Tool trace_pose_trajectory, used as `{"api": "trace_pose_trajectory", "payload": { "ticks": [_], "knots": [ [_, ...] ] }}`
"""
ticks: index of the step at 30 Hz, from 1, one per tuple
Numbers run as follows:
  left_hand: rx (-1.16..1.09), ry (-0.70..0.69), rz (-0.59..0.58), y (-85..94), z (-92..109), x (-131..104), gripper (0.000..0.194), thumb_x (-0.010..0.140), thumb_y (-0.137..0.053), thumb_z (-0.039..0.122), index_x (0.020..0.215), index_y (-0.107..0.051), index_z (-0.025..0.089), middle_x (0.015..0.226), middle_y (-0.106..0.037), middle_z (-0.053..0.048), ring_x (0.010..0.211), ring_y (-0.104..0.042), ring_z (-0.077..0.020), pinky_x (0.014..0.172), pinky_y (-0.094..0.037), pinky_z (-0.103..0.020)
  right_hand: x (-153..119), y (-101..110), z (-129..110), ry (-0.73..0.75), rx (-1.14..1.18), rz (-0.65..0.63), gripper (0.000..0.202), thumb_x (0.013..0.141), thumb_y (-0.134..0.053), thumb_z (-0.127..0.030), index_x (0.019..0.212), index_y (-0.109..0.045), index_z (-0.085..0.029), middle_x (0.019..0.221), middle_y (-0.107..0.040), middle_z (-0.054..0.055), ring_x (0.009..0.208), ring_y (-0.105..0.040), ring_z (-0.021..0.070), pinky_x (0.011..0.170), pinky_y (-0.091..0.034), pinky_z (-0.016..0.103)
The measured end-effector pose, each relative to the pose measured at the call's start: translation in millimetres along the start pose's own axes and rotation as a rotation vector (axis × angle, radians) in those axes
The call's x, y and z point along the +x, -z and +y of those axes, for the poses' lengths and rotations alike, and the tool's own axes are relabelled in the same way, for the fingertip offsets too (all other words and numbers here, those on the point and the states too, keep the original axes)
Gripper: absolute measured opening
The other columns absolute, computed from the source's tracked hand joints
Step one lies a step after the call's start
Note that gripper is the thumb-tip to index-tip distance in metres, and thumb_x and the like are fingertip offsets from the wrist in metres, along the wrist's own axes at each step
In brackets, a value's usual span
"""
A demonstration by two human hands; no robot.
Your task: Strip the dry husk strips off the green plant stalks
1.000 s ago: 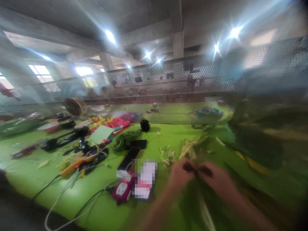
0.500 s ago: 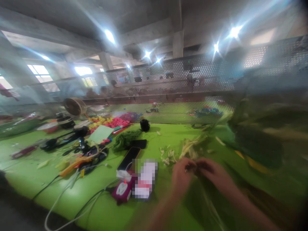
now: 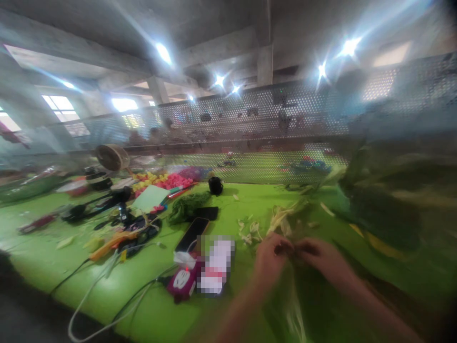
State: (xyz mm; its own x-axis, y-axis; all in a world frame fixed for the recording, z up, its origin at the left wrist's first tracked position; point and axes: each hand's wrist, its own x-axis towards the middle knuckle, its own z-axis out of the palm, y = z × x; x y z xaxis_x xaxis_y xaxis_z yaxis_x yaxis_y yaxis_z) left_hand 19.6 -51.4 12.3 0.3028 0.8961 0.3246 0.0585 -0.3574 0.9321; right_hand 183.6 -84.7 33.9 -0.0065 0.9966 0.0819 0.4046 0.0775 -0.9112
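My left hand is closed in a pinch, thumb and finger curled together. Facing it, my right hand is also pinched, its fingertips close to the left ones. Pale, straw-like strands hang down from between the two hands; their upper ends are hidden in my fingers. Just beyond my left hand lies a bunch of pale dry husk-like strips. Small curled off-white pieces are scattered to the left of it.
Left of my hands lie a pixelated phone, a dark phone and a purple charging box with cables. Green netting, pink and yellow pieces and an orange glue gun are farther left. A perforated metal screen stands behind.
My right hand has moved slightly right, widening the gap between the hands. The hanging strands have swung left and spread. The things on the table have stayed put.
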Motion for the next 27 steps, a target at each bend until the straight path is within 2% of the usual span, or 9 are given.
{"api": "trace_pose_trajectory", "payload": {
  "ticks": [4, 11, 15, 18, 21, 27],
  "knots": [
    [0.028, -0.048, -0.022, -0.3, -3.6, -0.5, 0.02, 0.075, -0.056, 0.003, 0.081, -0.07, 0.018, 0.081, -0.065, -0.002, 0.078, -0.058, -0.0146, 0.072, -0.043, -0.024, 1.0, -2.2, 2.5, 0.017, -0.017, 0.014, 0.015, 0.07, -0.064, -0.032, 0.075, -0.07, -0.02, 0.076, -0.074, 0.003, 0.071, -0.065, 0.021, 0.066, -0.049, 0.03],
    [-0.057, 0.1, -0.028, -2.3, -15.3, 2.2, 0.014, 0.07, -0.06, 0.006, 0.077, -0.066, 0.016, 0.073, -0.063, -0.001, 0.069, -0.055, -0.0126, 0.064, -0.042, -0.022, -0.9, -1.3, 15.3, 0.092, -0.155, 0.124, 0.011, 0.073, -0.056, -0.027, 0.079, -0.063, -0.022, 0.077, -0.07, 0.0, 0.073, -0.064, 0.0196, 0.066, -0.048, 0.029],
    [-0.035, 0.101, -0.004, -0.4, -17.1, 3.7, 0.019, 0.068, -0.055, 0.002, 0.076, -0.066, 0.016, 0.071, -0.062, 0.0, 0.067, -0.054, -0.0121, 0.063, -0.041, -0.022, -3.3, 4.0, 11.8, 0.069, -0.161, 0.235, 0.013, 0.074, -0.057, -0.029, 0.084, -0.063, -0.023, 0.08, -0.07, 0.001, 0.075, -0.064, 0.0202, 0.066, -0.048, 0.029],
    [-0.034, 0.091, 0.008, 0.7, -16.7, 4.2, 0.02, 0.067, -0.054, 0.001, 0.076, -0.065, 0.016, 0.073, -0.063, -0.001, 0.069, -0.055, -0.0127, 0.065, -0.042, -0.022, -3.3, 2.8, 7.3, 0.045, -0.035, 0.165, 0.019, 0.073, -0.056, -0.03, 0.088, -0.065, -0.023, 0.086, -0.073, 0.003, 0.078, -0.066, 0.0212, 0.067, -0.05, 0.03],
    [-0.034, 0.068, 0.005, 0.7, -16.3, 4.1, 0.019, 0.069, -0.055, 0.002, 0.076, -0.065, 0.016, 0.073, -0.062, -0.001, 0.069, -0.055, -0.0128, 0.065, -0.042, -0.023, -2.1, -2.4, 5.9, 0.031, -0.013, 0.088, 0.024, 0.072, -0.059, -0.032, 0.091, -0.069, -0.021, 0.091, -0.074, 0.005, 0.08, -0.068, 0.0227, 0.07, -0.052, 0.032],
    [-0.011, 0.012, -0.002, 0.5, -15.2, 3.5, 0.022, 0.068, -0.055, 0.0, 0.076, -0.067, 0.017, 0.075, -0.063, -0.001, 0.073, -0.056, -0.0135, 0.069, -0.043, -0.023, -1.4, -6.9, 9.2, 0.045, -0.044, 0.088, 0.015, 0.072, -0.06, -0.03, 0.08, -0.068, -0.021, 0.079, -0.073, 0.003, 0.074, -0.067, 0.0215, 0.067, -0.05, 0.031]
  ]
}}
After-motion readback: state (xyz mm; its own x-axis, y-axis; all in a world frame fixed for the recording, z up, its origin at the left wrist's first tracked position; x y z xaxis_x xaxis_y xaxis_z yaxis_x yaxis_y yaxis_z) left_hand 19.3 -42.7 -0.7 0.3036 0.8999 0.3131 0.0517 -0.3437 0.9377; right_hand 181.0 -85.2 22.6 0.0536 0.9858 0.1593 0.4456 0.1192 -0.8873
